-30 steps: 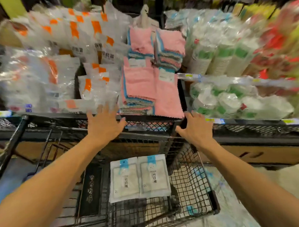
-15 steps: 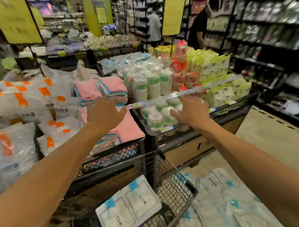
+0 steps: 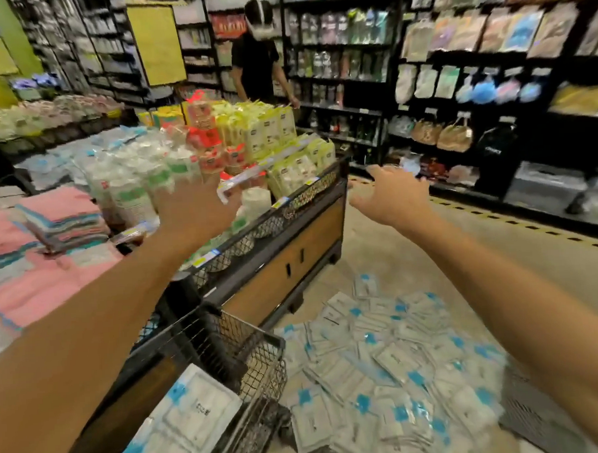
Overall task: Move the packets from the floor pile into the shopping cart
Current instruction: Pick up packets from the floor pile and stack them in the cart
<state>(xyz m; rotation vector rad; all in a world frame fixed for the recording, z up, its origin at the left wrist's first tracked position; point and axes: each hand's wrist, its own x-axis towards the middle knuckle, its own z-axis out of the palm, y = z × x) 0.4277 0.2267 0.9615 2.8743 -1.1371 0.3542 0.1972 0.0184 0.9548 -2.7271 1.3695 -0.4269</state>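
One head-worn view looks forward and slightly down along both outstretched arms, cart (image 3: 262,361) close below, floor packets (image 3: 382,359) beside it, shelves (image 3: 455,82) farther ahead (wide-angle, edges bowed).

Packets (image 3: 393,369) on floor, right of cart (image 3: 259,361)

Both your bare arms reach forward at about the same height, well apart. Your left hand (image 3: 190,210) shows its back, blurred, fingers hard to make out. Your right hand (image 3: 390,195) is spread, fingers loosely extended, holding nothing.
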